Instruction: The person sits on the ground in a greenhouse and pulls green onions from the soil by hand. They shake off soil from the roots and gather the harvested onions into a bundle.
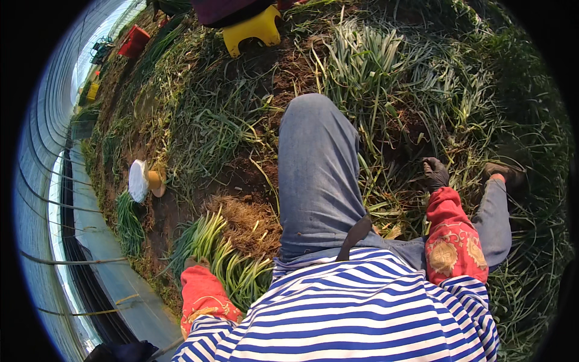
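Note:
My left hand (197, 261), at the end of a red patterned sleeve cover, rests at the leafy side of a pile of green onions (226, 258). The onions lie with their brown roots (246, 221) towards my knee. The sleeve cover hides most of that hand, so its grip does not show. On the other side, my right hand (435, 174) wears a dark glove and hovers at the cut or flattened green leaves (407, 190). Its fingers are bent, and I cannot tell whether they pinch anything. My bent knee (319, 149) in blue jeans stands between the hands.
A yellow plastic stool (253, 31) stands ahead, below a person's dark clothing (221, 11). To the left are a white-topped spool-shaped seat (141, 180), another onion bundle (130, 224) and a red container (134, 41). Plastic greenhouse sheeting (122, 280) borders the left. Standing onion leaves (366, 59) grow ahead right.

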The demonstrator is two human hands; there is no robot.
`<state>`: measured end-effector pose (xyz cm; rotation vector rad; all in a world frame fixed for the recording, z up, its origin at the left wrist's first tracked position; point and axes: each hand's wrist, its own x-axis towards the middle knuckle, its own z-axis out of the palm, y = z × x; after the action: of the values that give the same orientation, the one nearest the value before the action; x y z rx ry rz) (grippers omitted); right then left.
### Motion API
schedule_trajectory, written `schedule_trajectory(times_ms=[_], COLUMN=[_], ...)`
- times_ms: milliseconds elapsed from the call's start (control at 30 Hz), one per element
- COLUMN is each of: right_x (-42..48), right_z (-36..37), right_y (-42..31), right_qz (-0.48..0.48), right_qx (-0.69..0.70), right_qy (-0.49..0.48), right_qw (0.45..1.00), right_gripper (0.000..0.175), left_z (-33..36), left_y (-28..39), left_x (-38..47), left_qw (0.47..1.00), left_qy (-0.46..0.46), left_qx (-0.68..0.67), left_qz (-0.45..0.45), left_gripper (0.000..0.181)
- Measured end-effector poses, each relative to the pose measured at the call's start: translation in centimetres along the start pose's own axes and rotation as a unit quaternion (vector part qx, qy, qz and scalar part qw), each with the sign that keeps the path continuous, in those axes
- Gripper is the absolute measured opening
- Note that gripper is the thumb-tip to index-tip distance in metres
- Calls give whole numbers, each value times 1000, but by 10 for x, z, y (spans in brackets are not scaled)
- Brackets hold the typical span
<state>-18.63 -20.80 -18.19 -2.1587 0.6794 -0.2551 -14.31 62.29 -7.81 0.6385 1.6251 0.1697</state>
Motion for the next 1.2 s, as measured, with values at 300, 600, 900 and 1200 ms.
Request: schedule_trajectory(times_ms=[300, 600, 900, 1200], right_x=[-39, -102, -12, 157], right_z=[42, 56, -5, 38], right_y=[-47, -33, -124, -95], right_qz=[-35, -141, 29, 30], right_qx=[-286, -365, -109, 229], right_qy=[-305, -405, -278, -99], right_qw=[908, 826, 954, 968], right_gripper=[90, 72, 43, 29], left_z=[78, 138, 286, 350], left_y=[-32, -193, -397, -483], left_x=[-204, -488, -394, -260], left_qw=[842, 546, 371, 482], left_qy=[-333, -559, -735, -601], left_qx=[121, 189, 492, 481], left_qz=[408, 595, 284, 419], left_gripper=[12, 41, 36, 46])
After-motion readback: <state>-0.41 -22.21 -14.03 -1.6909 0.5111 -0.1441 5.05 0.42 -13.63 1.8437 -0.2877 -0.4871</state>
